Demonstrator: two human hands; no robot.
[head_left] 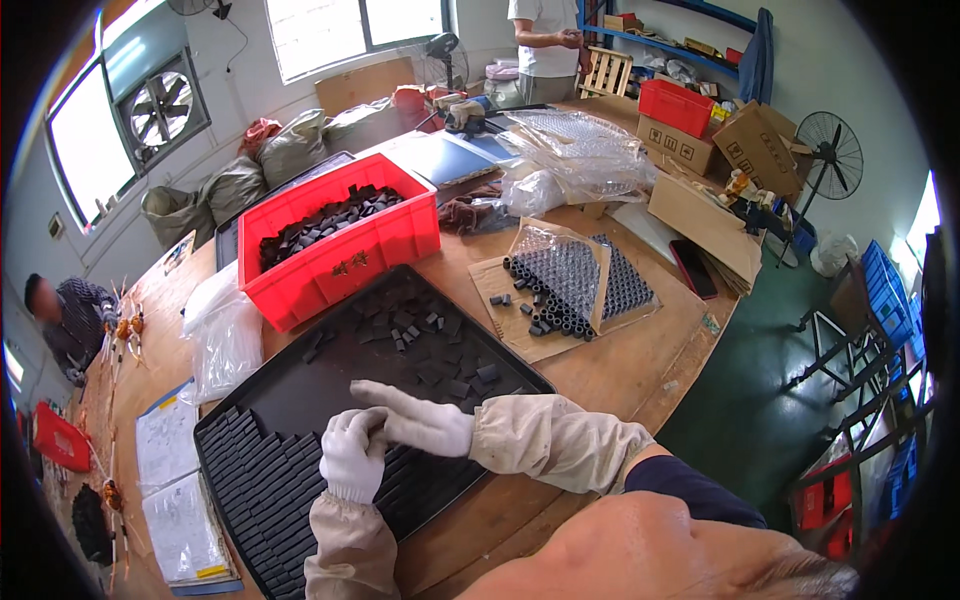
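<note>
Left hand [352, 455] and right hand [430, 425] meet mid-frame, left fingers bunched; can't tell if either grips anything. Black pieces [262, 495]: neat rows on tray [290, 388], lower left; loose ones centre, unsorted; red bin [350, 258], upper left, holds more. Looks partway.

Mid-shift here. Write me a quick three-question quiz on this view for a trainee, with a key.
1. Where do the black rectangular pieces set in neat rows lie?
A. green floor
B. black rectangular tray
C. blue metal shelf

2. True or false: the red rectangular plastic bin holds a loose heap of small black pieces.

3. Fill in: the left hand and the right hand are both gloved in ____.

Key: 1. B; 2. True; 3. white.
</note>
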